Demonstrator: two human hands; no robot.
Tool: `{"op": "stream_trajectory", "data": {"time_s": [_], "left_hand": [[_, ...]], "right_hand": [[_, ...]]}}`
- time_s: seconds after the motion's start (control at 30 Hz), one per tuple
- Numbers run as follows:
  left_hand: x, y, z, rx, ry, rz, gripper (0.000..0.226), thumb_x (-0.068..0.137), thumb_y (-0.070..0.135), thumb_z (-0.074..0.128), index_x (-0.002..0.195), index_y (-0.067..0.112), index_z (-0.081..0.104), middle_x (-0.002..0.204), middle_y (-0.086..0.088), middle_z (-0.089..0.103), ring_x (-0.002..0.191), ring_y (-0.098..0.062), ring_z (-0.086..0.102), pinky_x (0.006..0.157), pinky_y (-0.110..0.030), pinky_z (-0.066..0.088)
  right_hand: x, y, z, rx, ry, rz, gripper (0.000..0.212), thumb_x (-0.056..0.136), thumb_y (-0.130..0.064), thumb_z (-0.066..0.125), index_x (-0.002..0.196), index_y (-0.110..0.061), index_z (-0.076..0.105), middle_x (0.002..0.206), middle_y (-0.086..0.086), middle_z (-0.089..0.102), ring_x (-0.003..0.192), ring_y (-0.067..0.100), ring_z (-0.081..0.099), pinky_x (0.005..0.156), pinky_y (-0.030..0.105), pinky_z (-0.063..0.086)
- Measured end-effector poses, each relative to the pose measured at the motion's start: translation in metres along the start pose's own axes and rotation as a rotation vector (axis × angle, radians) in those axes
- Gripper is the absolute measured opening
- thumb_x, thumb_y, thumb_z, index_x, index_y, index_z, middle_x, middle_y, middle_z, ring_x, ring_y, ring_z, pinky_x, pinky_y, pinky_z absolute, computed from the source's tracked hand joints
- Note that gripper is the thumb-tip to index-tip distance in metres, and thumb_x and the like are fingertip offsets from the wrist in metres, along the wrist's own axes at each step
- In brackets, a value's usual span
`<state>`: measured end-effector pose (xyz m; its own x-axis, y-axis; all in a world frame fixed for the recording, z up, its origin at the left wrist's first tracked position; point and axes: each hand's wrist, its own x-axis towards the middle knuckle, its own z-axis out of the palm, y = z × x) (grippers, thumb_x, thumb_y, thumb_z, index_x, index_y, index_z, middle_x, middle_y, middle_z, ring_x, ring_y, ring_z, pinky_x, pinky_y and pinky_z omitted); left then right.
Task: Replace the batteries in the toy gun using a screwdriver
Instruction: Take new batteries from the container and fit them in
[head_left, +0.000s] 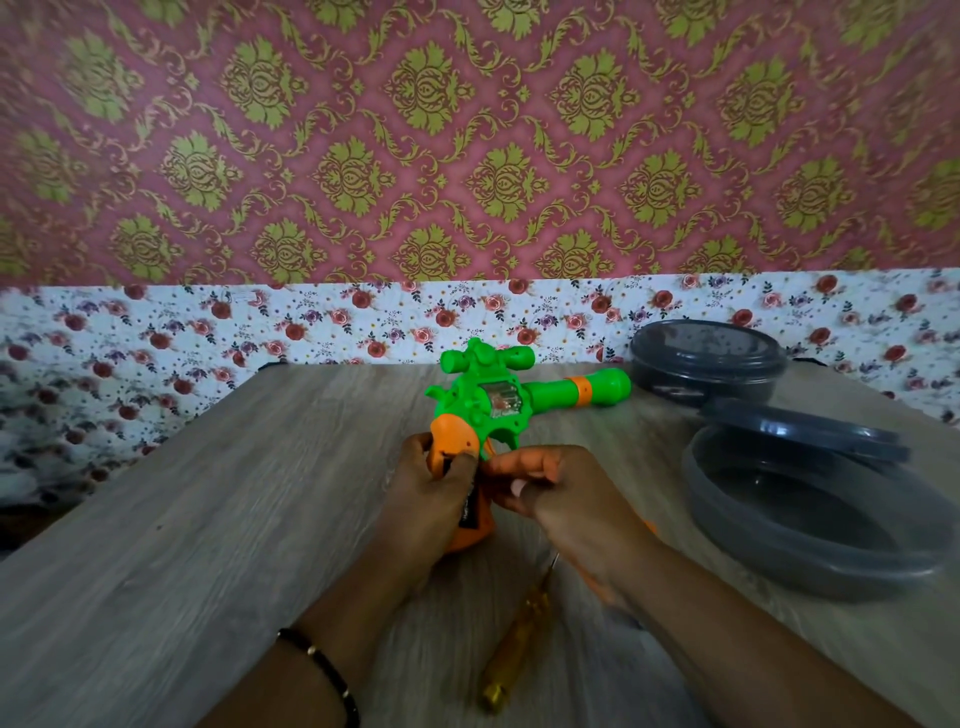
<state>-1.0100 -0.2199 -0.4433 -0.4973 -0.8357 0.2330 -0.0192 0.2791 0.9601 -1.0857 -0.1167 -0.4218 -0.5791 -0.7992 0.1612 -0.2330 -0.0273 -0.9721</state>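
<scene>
Toy gun (498, 400) upright on desk (208, 519), left hand (431, 499) wrapped round the orange grip, right hand (545, 493) pinching at its base. Screwdriver (514, 654) idle below. Looks like battery-bay work; next needs polarity check.

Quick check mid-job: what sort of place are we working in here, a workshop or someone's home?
Most likely a home room, not a workshop: patterned damask wallpaper above floral paper, a wood-grain table, and household plastic containers beside the toy gun. The only tool visible is a screwdriver.
</scene>
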Motion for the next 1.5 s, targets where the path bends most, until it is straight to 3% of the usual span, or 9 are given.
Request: {"op": "stream_trajectory", "data": {"time_s": [0.13,0.3,0.4,0.6,0.77,0.9,1.07,1.33,1.5], "left_hand": [[0.001,0.001,-0.002,0.004,-0.02,-0.004,0.028,0.091,0.023,0.06,0.116,0.012,0.053,0.094,0.0,0.064,0.083,-0.012,0.062,0.074,-0.03,0.051],[0.001,0.003,-0.004,0.019,-0.028,-0.019,0.034,0.089,0.028,0.063,0.118,0.012,0.055,0.102,-0.007,0.068,0.092,-0.021,0.066,0.085,-0.043,0.054],[0.0,0.003,-0.004,-0.014,-0.032,-0.041,0.034,0.088,0.027,0.064,0.118,0.012,0.056,0.103,-0.008,0.069,0.093,-0.022,0.067,0.087,-0.047,0.054],[0.001,0.001,-0.006,-0.031,-0.074,-0.066,0.047,0.075,0.044,0.067,0.112,0.018,0.058,0.099,-0.007,0.07,0.092,-0.025,0.068,0.086,-0.053,0.054],[0.002,0.001,-0.007,-0.039,-0.081,-0.055,0.026,0.088,0.031,0.065,0.108,0.016,0.06,0.096,-0.009,0.07,0.09,-0.027,0.068,0.085,-0.054,0.054],[0.002,0.004,-0.004,-0.073,-0.064,-0.098,0.03,0.079,0.033,0.063,0.105,0.017,0.06,0.097,-0.014,0.069,0.09,-0.032,0.067,0.083,-0.053,0.054],[0.003,0.005,-0.004,-0.095,-0.042,-0.125,0.021,0.088,0.013,0.056,0.109,0.013,0.057,0.096,-0.015,0.067,0.086,-0.03,0.066,0.076,-0.045,0.054],[0.005,0.002,-0.006,-0.085,-0.046,-0.103,0.026,0.085,0.014,0.061,0.11,0.017,0.056,0.09,-0.008,0.068,0.077,-0.022,0.066,0.065,-0.035,0.055],[0.004,0.002,-0.006,-0.054,-0.039,-0.076,0.027,0.084,0.015,0.063,0.109,0.022,0.056,0.092,-0.006,0.068,0.083,-0.024,0.067,0.076,-0.044,0.057]], "right_hand": [[0.0,0.005,0.003,-0.366,0.007,-0.138,0.035,0.086,0.008,0.045,0.106,-0.007,0.069,0.111,0.008,0.068,0.107,0.018,0.061,0.099,0.036,0.046],[-0.001,0.001,0.003,-0.568,-0.017,-0.259,0.038,0.084,0.008,0.045,0.11,-0.006,0.068,0.12,0.006,0.062,0.114,0.019,0.055,0.1,0.022,0.038],[-0.003,-0.002,0.002,-0.633,-0.055,-0.313,0.038,0.082,0.008,0.045,0.111,-0.005,0.066,0.121,0.008,0.061,0.114,0.02,0.054,0.093,0.013,0.034],[-0.008,-0.01,0.0,-0.756,-0.119,-0.358,0.044,0.08,0.009,0.046,0.119,-0.006,0.061,0.128,0.008,0.053,0.118,0.02,0.049,0.089,0.01,0.03],[-0.014,-0.013,0.0,-0.928,-0.201,-0.352,0.046,0.079,0.003,0.047,0.119,-0.017,0.059,0.14,0.003,0.037,0.124,0.025,0.037,0.099,0.03,0.038],[-0.021,-0.02,0.0,-1.088,-0.231,-0.353,0.047,0.083,-0.002,0.046,0.125,-0.022,0.054,0.137,0.005,0.034,0.121,0.025,0.033,0.097,0.034,0.036],[-0.02,-0.021,0.001,-1.097,-0.248,-0.36,0.05,0.082,-0.003,0.047,0.126,-0.025,0.053,0.132,0.004,0.038,0.12,0.025,0.033,0.097,0.035,0.036],[-0.025,-0.019,0.007,-1.11,-0.241,-0.376,0.047,0.082,-0.003,0.048,0.126,-0.018,0.051,0.129,0.006,0.039,0.12,0.025,0.034,0.099,0.035,0.035],[-0.026,-0.021,0.006,-1.101,-0.231,-0.383,0.047,0.083,-0.003,0.049,0.127,-0.018,0.051,0.131,0.006,0.039,0.12,0.025,0.034,0.1,0.035,0.035]]}}
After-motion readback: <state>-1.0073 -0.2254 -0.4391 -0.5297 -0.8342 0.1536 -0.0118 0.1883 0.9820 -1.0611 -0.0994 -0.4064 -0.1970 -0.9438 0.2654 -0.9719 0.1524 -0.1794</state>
